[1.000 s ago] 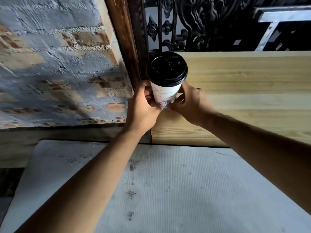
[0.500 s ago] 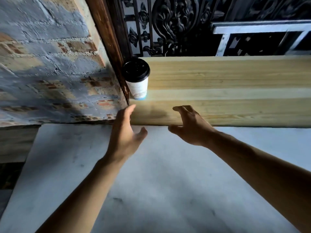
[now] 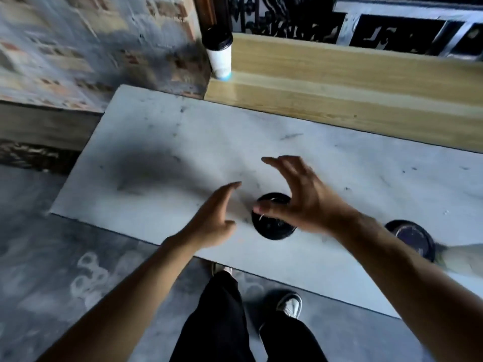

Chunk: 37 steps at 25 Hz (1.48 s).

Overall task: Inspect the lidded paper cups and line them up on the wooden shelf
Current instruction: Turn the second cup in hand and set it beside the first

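A white paper cup with a black lid [image 3: 219, 54] stands upright at the far left end of the wooden shelf [image 3: 339, 82], beside the dark post. On the grey slab [image 3: 170, 142] below, a second cup shows mostly its black lid [image 3: 271, 226]. My right hand [image 3: 300, 197] hovers over that lid with fingers spread, holding nothing. My left hand [image 3: 217, 218] is open just left of it, apart from the cup. A third lidded cup [image 3: 410, 239] lies partly hidden behind my right forearm.
A brick wall [image 3: 91, 43] rises at the left, and black ornate ironwork [image 3: 287, 19] stands behind the shelf. The slab's near edge is just in front of my legs and shoes [image 3: 290, 305] on the grey floor.
Both hands let go of the first cup, which stays on the shelf's left end. They drew back and down to the slab, now around a second cup; the view tilted downward.
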Tool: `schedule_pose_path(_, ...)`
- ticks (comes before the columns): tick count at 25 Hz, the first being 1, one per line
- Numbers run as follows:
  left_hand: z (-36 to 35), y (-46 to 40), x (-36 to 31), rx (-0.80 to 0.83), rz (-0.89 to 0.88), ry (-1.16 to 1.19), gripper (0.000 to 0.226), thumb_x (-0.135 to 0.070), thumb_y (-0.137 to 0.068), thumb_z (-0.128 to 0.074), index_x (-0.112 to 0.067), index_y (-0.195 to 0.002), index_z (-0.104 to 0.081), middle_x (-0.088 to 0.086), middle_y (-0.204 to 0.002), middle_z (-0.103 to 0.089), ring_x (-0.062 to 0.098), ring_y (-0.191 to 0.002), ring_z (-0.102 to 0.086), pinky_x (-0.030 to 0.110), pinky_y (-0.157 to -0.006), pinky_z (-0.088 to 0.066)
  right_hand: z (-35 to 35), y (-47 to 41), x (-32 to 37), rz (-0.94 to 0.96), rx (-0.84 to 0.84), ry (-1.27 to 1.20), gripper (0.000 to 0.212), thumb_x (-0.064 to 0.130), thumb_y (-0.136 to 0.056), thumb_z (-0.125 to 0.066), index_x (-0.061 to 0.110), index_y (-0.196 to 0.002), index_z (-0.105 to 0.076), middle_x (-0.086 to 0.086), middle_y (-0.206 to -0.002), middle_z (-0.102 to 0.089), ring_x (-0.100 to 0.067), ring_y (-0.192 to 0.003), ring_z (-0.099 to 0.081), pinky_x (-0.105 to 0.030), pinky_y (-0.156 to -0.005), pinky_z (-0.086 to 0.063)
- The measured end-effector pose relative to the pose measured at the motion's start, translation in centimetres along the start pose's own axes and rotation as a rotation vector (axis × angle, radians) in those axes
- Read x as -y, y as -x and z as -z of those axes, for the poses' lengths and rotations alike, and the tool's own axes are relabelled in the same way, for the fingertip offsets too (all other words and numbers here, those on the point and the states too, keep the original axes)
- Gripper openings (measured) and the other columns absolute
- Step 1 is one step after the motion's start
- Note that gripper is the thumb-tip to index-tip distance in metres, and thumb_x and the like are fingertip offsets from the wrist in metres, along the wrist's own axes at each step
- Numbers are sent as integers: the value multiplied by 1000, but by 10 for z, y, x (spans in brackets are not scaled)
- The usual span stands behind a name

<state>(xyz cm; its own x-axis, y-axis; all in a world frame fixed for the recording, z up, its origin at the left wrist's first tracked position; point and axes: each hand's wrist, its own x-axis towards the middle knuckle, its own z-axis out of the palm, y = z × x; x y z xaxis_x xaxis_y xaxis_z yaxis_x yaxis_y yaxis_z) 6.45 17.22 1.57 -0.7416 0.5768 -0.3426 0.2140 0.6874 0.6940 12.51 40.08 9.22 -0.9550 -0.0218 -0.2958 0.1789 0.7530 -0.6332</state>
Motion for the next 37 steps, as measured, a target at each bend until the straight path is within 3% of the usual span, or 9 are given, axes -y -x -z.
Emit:
schedule_pose_path(2, -26, 15, -1, 98, -14, 49, 105, -14, -76, -77, -23, -161, -17, 0, -169, -22, 13, -156, -20, 27, -127, -20, -21, 28, 1, 28, 47, 96, 106, 76, -66, -70, 50, -156, -20, -2, -165, -20, -28, -149, -30, -45, -117, -38)
schedule_pose_path(4, -50, 12, -6, 89, -42, 127, 109, -25, -69, -88, -25, -158, -25, -4, -161, -35, 12, -149, -33, 19, -120, -28, -44, 37, -2, 28, 41, 165, 103, 57, -72, -79, 47, -157, -22, -3, -164, -20, -31, -146, -32, -47, -111, -45)
schedule_pose_path(8, -56, 11, -31, -26, -3, 256, 68, -19, -69, -86, -39, -125, -52, -4, -125, -70, 16, -116, -68, 33, -94, -56, -60, 39, 3, -71, -104, -8, 86, 32, -68, -78, 36, -147, -43, -6, -140, -43, -35, -118, -57, -41, -94, -54)
schedule_pose_path(11, -38, 34, -45, 25, -112, 280, 56, -13, -69, -77, -35, -116, -53, -9, -112, -70, 11, -103, -69, 33, -88, -57, -45, 52, 23, -167, -193, -106, 83, 35, -65, -80, 38, -140, -44, -6, -128, -53, -31, -106, -63, -38, -88, -54)
schedule_pose_path(19, 12, 94, -80, -63, -102, -70, 67, -48, -67, -74, -34, -128, -49, -11, -121, -69, 18, -105, -70, 35, -87, -58, -35, 89, 59, -26, -222, -281, 61, 50, -85, -73, 24, -136, -55, 1, -118, -67, -15, -100, -64, -26, -86, -54)
schedule_pose_path(25, 25, 109, -90, 51, -70, -15, 68, -46, -62, -76, -28, -122, -50, -2, -103, -76, 20, -89, -74, 39, -77, -61, -34, 98, 59, -18, -203, -471, 52, 57, -83, -61, 35, -129, -64, 2, -113, -75, -18, -106, -71, -43, -90, -57)
schedule_pose_path(30, 29, 114, -87, 153, -59, 143, 66, -43, -62, -81, -30, -119, -52, -6, -95, -73, 7, -78, -70, 28, -68, -60, -24, 103, 63, -113, -138, -870, 45, 36, -81, -59, 20, -121, -71, -6, -93, -69, -14, -76, -60, -24, -55, -42)
schedule_pose_path(34, 28, 113, -88, 145, -68, 297, 75, -51, -55, -81, -28, -121, -54, -7, -100, -73, 10, -87, -70, 30, -74, -60, -22, 99, 64, -284, -112, -1192, 42, 43, -89, -50, 25, -116, -76, -4, -115, -75, -29, -102, -58, -42, -78, -34)
schedule_pose_path(37, 28, 113, -90, 108, -74, 337, 71, -52, -53, -80, -30, -116, -56, -9, -97, -73, 4, -82, -68, 24, -71, -57, -18, 96, 64, -313, -124, -1248, 45, 48, -93, -49, 22, -119, -76, -3, -112, -72, -27, -103, -56, -39, -77, -35)
